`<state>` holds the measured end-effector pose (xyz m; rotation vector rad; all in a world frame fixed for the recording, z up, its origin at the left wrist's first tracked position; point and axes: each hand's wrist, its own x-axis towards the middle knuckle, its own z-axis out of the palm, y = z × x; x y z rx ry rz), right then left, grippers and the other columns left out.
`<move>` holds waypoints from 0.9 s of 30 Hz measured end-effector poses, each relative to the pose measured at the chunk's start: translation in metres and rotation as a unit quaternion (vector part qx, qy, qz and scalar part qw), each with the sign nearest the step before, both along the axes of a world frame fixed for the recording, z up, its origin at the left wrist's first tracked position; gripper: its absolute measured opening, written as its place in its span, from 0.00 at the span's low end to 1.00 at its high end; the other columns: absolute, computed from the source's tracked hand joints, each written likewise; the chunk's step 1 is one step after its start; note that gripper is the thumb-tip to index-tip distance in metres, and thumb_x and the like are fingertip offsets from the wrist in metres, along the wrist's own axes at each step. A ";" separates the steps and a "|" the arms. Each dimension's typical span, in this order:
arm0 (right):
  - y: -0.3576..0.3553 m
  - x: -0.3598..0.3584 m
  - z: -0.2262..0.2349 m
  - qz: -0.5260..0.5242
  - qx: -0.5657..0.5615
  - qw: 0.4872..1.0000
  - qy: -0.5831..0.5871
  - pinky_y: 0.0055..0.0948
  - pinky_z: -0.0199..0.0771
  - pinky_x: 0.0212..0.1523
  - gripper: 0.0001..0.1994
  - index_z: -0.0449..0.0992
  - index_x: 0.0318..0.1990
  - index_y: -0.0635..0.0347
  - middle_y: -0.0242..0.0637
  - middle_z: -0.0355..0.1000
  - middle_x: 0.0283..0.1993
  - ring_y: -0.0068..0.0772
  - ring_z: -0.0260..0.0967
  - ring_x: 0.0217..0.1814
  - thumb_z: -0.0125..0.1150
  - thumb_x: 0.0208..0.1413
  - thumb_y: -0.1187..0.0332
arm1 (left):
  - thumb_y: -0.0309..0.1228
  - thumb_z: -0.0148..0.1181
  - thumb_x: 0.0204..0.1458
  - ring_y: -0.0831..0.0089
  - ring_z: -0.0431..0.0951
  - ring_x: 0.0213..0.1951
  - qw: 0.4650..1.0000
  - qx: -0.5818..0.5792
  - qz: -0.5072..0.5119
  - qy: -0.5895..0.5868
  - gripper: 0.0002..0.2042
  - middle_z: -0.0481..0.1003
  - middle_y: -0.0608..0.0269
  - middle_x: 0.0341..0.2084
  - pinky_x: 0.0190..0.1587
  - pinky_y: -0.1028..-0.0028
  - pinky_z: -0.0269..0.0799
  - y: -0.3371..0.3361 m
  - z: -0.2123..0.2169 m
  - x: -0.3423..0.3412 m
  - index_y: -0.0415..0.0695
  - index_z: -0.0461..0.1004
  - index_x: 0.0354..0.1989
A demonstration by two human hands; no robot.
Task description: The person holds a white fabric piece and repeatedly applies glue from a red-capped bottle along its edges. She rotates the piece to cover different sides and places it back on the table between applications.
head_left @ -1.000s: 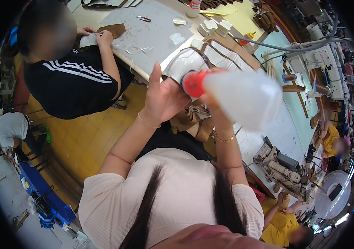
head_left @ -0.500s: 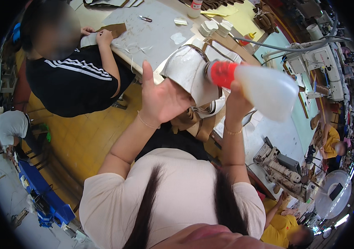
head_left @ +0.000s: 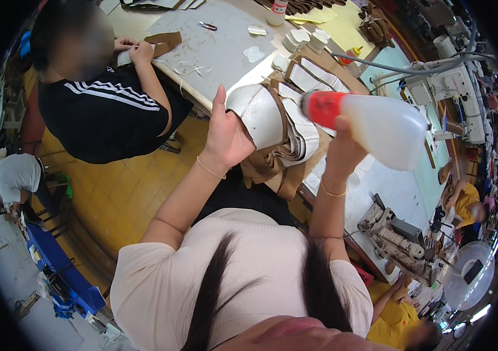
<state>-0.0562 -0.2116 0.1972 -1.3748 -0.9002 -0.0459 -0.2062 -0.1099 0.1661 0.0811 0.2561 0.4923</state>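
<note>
Left hand point(head_left: 225, 137): thumb raised straight up, remaining fingers curled under and out of sight behind a stack of white leather pieces point(head_left: 269, 126), which the hand grips from the near side; brown pieces point(head_left: 272, 169) hang from the stack just below the fingers. Right hand point(head_left: 342, 143): fingers wrapped around the body of a translucent plastic bottle point(head_left: 386, 126), held nearly sideways, its red cap point(head_left: 322, 108) pointing toward the white stack and almost touching its far edge. Gold bracelet on each wrist. Beyond the fingertips, the worktable point(head_left: 220, 52) carries cut white pieces point(head_left: 301, 38) and small scissors point(head_left: 206, 25). Off the left hand's side, a person in a black striped shirt point(head_left: 106, 114) works brown material at the table edge. Off the right hand's side, a sewing machine point(head_left: 398, 240) sits nearer, a second machine point(head_left: 450, 96) farther out.
</note>
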 end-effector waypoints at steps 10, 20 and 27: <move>0.011 -0.016 -0.028 0.042 -0.111 0.993 0.008 0.28 0.70 0.44 0.21 0.72 0.46 0.57 0.33 0.70 0.46 0.30 0.67 0.46 0.69 0.42 0.66 | 0.67 0.31 0.48 0.61 0.52 0.62 0.998 0.006 -0.025 -0.062 0.44 0.52 0.53 0.62 0.64 0.63 0.43 -0.005 0.018 -0.002 0.39 0.47 0.63; 0.009 -0.001 -0.035 -0.050 -0.128 0.987 -0.078 0.30 0.67 0.48 0.13 0.75 0.39 0.60 0.31 0.73 0.42 0.27 0.69 0.43 0.66 0.45 0.68 | 0.72 0.32 0.42 0.61 0.48 0.64 0.995 0.009 -0.053 -0.083 0.49 0.48 0.55 0.64 0.64 0.59 0.39 0.001 0.013 -0.004 0.44 0.45 0.65; 0.008 -0.020 -0.025 0.018 -0.066 0.992 -0.102 0.26 0.71 0.37 0.13 0.75 0.33 0.59 0.29 0.73 0.30 0.24 0.71 0.34 0.70 0.41 0.67 | 0.72 0.32 0.42 0.61 0.48 0.64 0.992 0.017 -0.052 -0.114 0.49 0.48 0.56 0.63 0.65 0.58 0.40 0.002 0.013 0.003 0.43 0.43 0.64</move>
